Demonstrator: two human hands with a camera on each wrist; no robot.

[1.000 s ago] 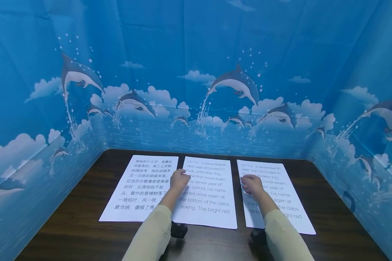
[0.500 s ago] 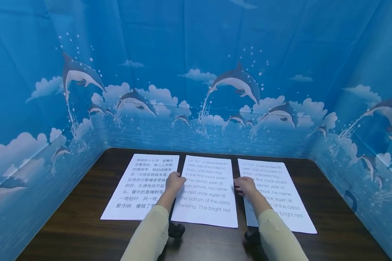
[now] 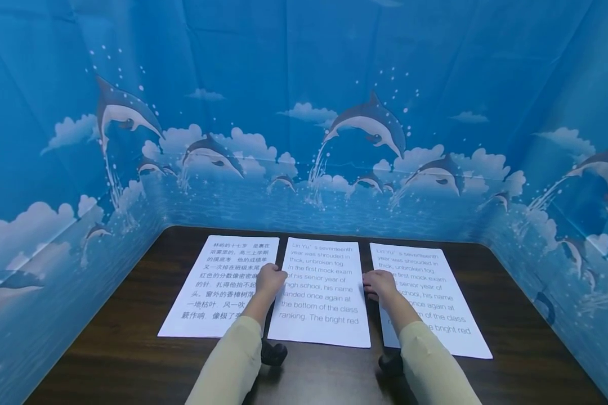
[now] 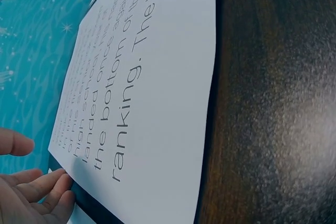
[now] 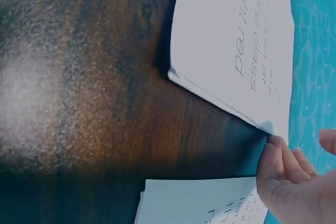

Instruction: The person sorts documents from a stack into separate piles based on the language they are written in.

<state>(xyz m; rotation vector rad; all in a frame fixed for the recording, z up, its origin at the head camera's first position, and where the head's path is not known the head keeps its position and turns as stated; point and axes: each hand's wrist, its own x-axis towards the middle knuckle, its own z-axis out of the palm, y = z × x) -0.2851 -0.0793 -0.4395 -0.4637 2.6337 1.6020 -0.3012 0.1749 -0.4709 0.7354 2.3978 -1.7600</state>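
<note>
Three stacks of white printed paper lie side by side on the table. The middle stack bears large English text, and its layered edge shows in the right wrist view. My left hand is at its left edge; in the left wrist view the fingers touch that edge and the thumb stands apart above. On the opposite side, my right hand has its fingertips against the right edge, thumb also raised away. The left forearm covers part of the Chinese-text stack; the right one overlaps the other English-text stack.
The dark wood table has brown surface in front of the papers and narrow gaps between the stacks. A blue curtain printed with dolphins encloses its back and sides. A black device sits under the left wrist, another under the right.
My right hand has moved left from over the right stack to the middle stack's right edge. My left hand has shifted slightly left, to the middle stack's left edge.
</note>
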